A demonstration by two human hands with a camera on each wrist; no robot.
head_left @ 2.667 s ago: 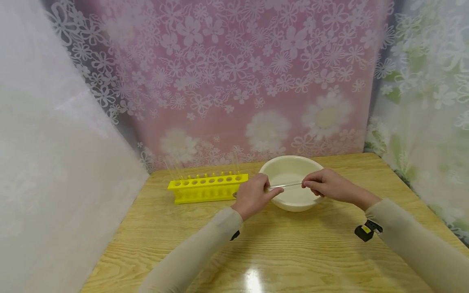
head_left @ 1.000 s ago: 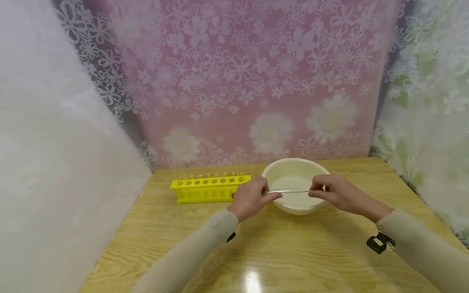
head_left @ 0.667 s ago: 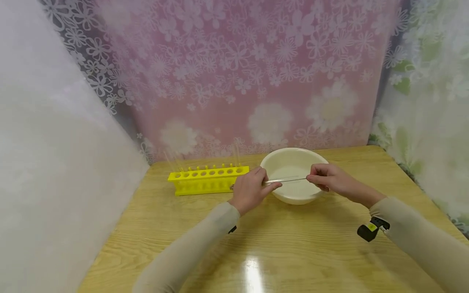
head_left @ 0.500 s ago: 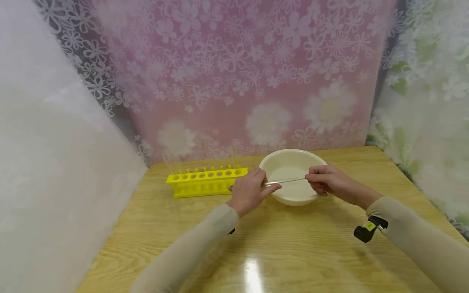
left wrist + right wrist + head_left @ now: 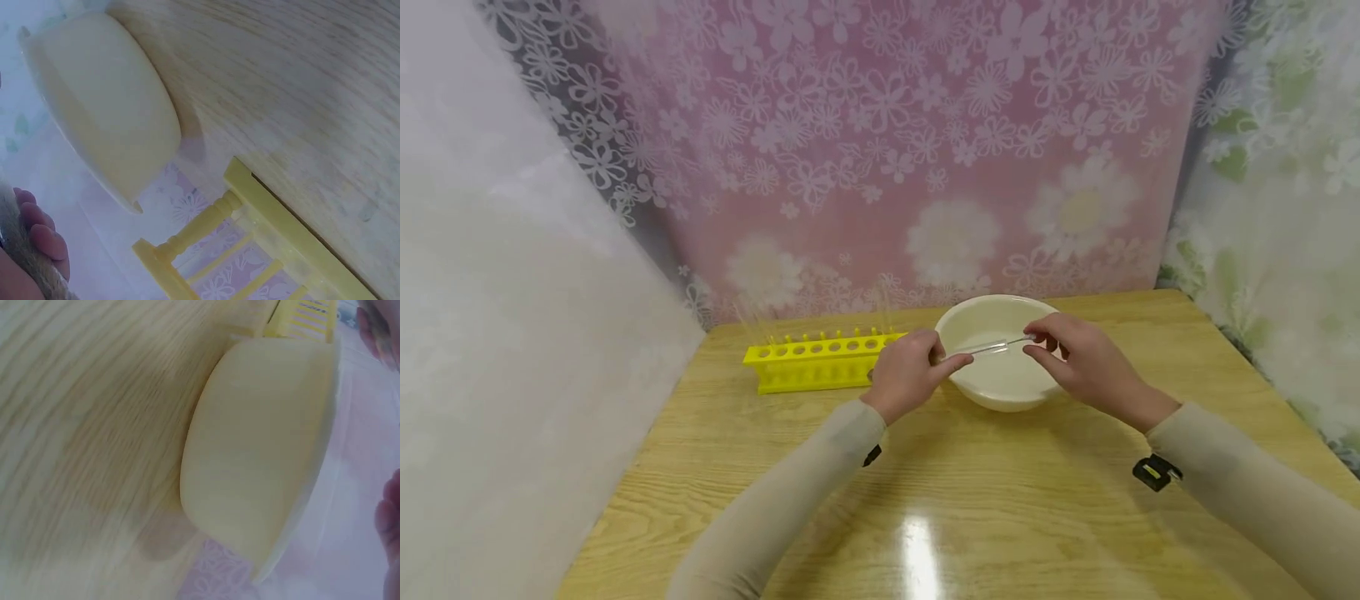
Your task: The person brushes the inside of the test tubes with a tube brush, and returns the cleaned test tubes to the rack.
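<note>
In the head view my left hand point(image 5: 906, 375) grips a clear glass test tube point(image 5: 988, 348) that points right over the white basin. Greyish-brown bristles of a test tube brush point(image 5: 22, 240) show inside the tube beside my curled fingers in the left wrist view. From the tube's mouth a thin wire handle point(image 5: 1018, 340) sticks out, and my right hand point(image 5: 1086, 362) holds its end at the fingertips. Only part of the right hand's fingers shows at the edge of the right wrist view. The bristles cannot be made out in the head view.
A round cream-white basin point(image 5: 1000, 396) sits on the wooden table point(image 5: 985, 500) beneath the hands. Left of it stands a yellow test tube rack point(image 5: 812, 367) with a few clear tubes upright at both ends. Patterned curtains point(image 5: 880, 150) enclose the back and sides.
The right hand has shifted slightly, its fingers spreading around the wire end. More of the tube's mouth and the wire show distinctly now. The left hand keeps its grip.
</note>
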